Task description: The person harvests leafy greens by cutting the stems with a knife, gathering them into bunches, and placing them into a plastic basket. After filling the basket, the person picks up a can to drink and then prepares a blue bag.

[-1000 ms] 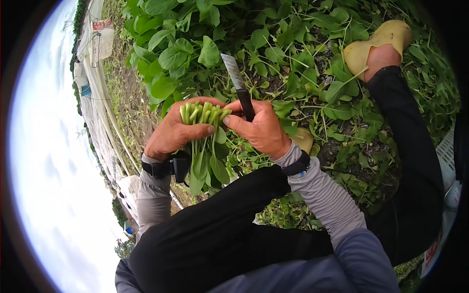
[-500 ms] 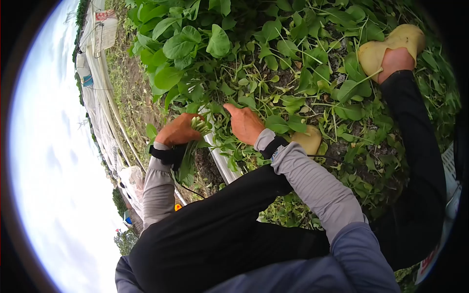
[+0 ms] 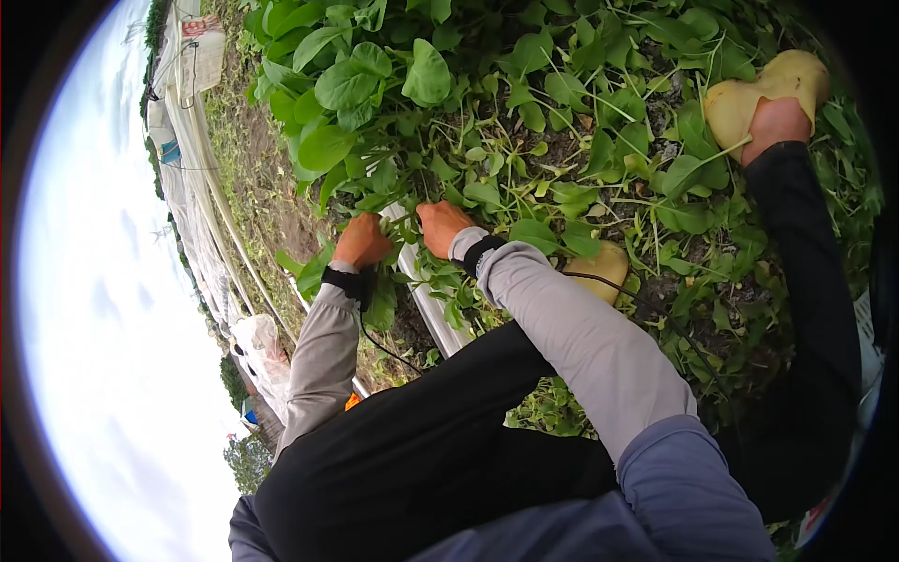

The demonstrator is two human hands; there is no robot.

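Note:
My left hand (image 3: 362, 241) is closed around a bunch of leafy greens (image 3: 381, 304). Their broad leaves hang below the fist and their pale cut ends poke out beside the thumb. Close to its right, my right hand (image 3: 442, 228) is closed, with the fingertips turned toward the bunch. What those fingers pinch is hidden among stems. Standing leafy green plants (image 3: 346, 84) grow just above both hands. A white pipe-like strip (image 3: 433, 314) runs along the bed's edge, beneath and between the hands.
Loose leaves and cut stems (image 3: 599, 140) litter the soil to the right. My foot in a tan covering (image 3: 763, 103) rests there; another tan shoe tip (image 3: 599, 267) shows near my right forearm. A black cable (image 3: 670, 323) trails past. White plastic sheeting (image 3: 201, 225) lines the left.
My left hand has moved right with the bunch, and its wrist has turned. My right hand has shifted slightly left, its pointing finger now curled in. The hands are closer together.

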